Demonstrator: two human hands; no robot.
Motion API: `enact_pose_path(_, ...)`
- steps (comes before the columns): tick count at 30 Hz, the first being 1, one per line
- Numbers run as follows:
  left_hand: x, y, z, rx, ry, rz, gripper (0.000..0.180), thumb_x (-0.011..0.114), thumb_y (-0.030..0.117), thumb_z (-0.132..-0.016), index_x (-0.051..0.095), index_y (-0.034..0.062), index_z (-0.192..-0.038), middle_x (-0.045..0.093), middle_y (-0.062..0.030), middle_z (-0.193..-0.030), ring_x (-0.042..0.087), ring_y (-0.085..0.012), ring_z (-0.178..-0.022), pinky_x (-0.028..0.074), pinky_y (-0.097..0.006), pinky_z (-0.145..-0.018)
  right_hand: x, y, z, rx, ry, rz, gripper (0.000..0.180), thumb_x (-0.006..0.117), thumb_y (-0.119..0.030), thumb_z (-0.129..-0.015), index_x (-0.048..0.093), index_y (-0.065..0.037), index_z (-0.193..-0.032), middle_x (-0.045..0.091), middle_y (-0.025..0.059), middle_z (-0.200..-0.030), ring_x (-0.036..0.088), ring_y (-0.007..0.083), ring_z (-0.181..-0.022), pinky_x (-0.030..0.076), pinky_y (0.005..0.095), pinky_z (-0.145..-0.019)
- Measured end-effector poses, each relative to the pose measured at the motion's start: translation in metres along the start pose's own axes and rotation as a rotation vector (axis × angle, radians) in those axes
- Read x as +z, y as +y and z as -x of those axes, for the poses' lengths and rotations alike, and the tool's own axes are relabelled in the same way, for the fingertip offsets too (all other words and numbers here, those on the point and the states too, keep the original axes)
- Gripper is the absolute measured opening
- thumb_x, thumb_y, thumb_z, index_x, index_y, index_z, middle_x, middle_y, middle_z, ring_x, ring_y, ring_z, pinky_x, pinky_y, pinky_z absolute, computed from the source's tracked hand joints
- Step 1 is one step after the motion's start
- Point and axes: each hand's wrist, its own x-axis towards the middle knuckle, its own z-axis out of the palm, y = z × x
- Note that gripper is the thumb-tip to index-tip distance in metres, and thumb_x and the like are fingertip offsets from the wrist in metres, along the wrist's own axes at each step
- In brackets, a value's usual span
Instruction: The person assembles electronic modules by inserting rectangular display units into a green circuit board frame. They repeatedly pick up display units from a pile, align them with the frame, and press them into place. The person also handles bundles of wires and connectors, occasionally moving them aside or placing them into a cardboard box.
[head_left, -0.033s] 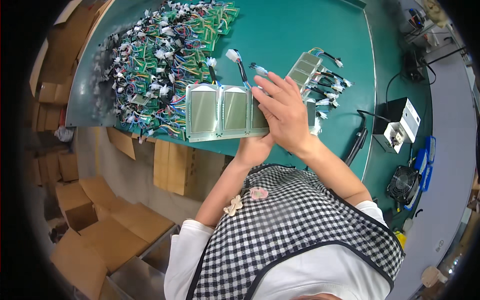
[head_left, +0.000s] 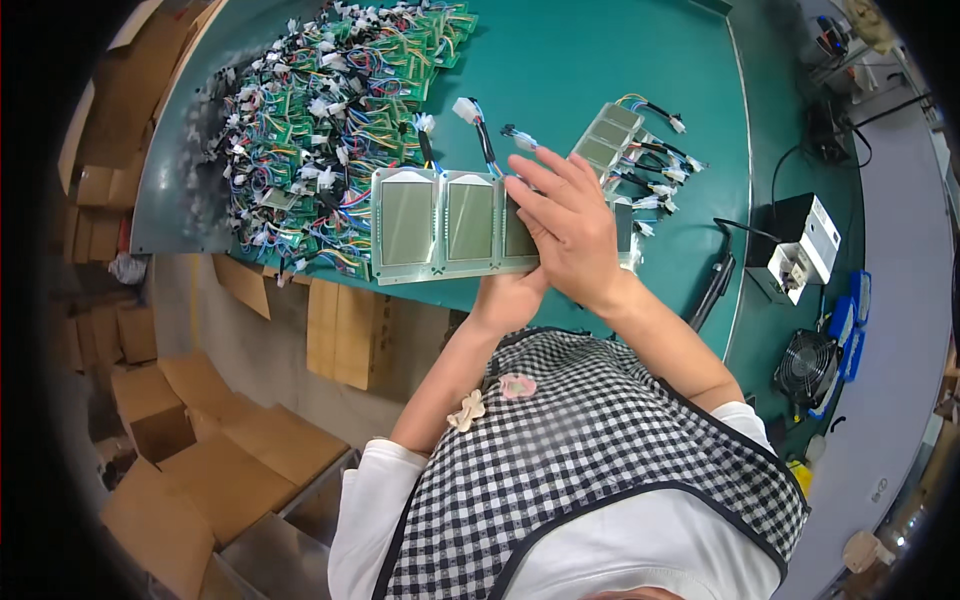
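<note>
A strip of joined LCD display boards (head_left: 469, 222) with grey screens is held tilted over the near edge of the green bench. My left hand (head_left: 512, 300) grips its lower edge from beneath, with most fingers hidden behind the strip. Across the strip's right part lies my right hand (head_left: 570, 228), fingers stretched out and covering some screens. White connectors (head_left: 466, 110) on dark wires stick out past the strip's upper edge. Beyond my right hand, another strip of display boards (head_left: 607, 137) rests on the bench with its wires and plugs pointing right.
A big heap of green circuit boards (head_left: 330, 130) with wires covers the bench's left side. At right are a black tool (head_left: 712, 292) on a cord, a black-and-white box (head_left: 797, 248) and a small fan (head_left: 806, 366). Open cardboard boxes (head_left: 235, 460) stand at lower left.
</note>
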Motion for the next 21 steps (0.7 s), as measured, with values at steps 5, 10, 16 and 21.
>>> enact_pose_path(5, 0.005, 0.001, -0.001, -0.005, 0.046, 0.082, 0.033, 0.052, -0.001, -0.081, 0.044, -0.0025, -0.114, 0.053, -0.0100, -0.107, 0.052, -0.0179, -0.097, 0.043, -0.028, -0.079, 0.003, 0.004, 0.006, -0.014, 0.146, -0.110, 0.011, 0.061, -0.003, -0.067, 0.062, -0.005, -0.078, 0.057, 0.0086, -0.104, 0.053, 0.0287, -0.095, 0.038, 0.0430, -0.086)
enact_pose_path(10, -0.001, 0.012, -0.001, -0.190, 0.139, 0.296, 0.032, 0.050, 0.002, -0.083, 0.043, -0.0046, -0.114, 0.051, -0.0105, -0.110, 0.054, -0.0189, -0.095, 0.046, -0.029, -0.078, -0.041, -0.005, 0.029, 0.267, 0.139, -0.372, 0.005, 0.055, 0.001, -0.073, 0.054, -0.003, -0.075, 0.054, 0.0093, -0.084, 0.053, 0.0221, -0.077, 0.043, 0.0302, -0.068)
enact_pose_path(16, -0.021, 0.022, -0.012, -0.180, 0.155, 0.603, 0.042, 0.039, 0.028, -0.091, 0.038, -0.0033, -0.119, 0.050, -0.0133, -0.112, 0.054, -0.0242, -0.099, 0.049, -0.038, -0.083, -0.024, 0.107, 0.188, 0.937, -0.181, 0.280, 0.015, 0.063, -0.009, -0.069, 0.057, -0.003, -0.082, 0.059, 0.0106, -0.063, 0.059, 0.0252, -0.064, 0.045, 0.0330, -0.057)
enact_pose_path(21, -0.021, 0.022, -0.012, -0.224, 0.206, 0.558, 0.039, 0.040, 0.024, -0.091, 0.037, -0.0013, -0.120, 0.050, -0.0129, -0.112, 0.055, -0.0246, -0.097, 0.051, -0.037, -0.080, -0.050, 0.070, 0.122, 1.016, 0.029, 0.353, 0.029, 0.067, -0.010, -0.067, 0.058, -0.004, -0.094, 0.058, 0.0109, -0.090, 0.058, 0.0249, -0.075, 0.047, 0.0326, -0.067)
